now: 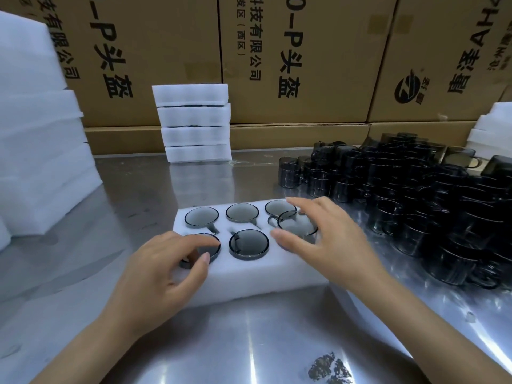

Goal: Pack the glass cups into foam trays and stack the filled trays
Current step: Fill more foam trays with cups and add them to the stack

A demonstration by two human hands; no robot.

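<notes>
Head view. I see the tray [249, 275] lying on the table [249, 342] directly under both hands, with six pockets. Five cups sit flush in their pockets. The sixth cup [295, 227], under my right hand [329, 239], stands proud and tilted, not yet seated.

My right hand is spread over that cup, fingers nearly straight, thumb at the rim; I cannot tell whether it grips or only steadies. My left hand [163, 275] has its fingers loosely curled over the near-left cup [207, 249], fingertips on the rim, holding nothing that I can confirm.

Loose cups [415, 195] are heaped right of my right hand. Filled trays [195, 123] are stacked beyond both hands.

Judgement: the glass is smooth, rigid and brittle; take it by the rim and press straight down. The foam is light and yielding; lift it from both ends, kept level.
</notes>
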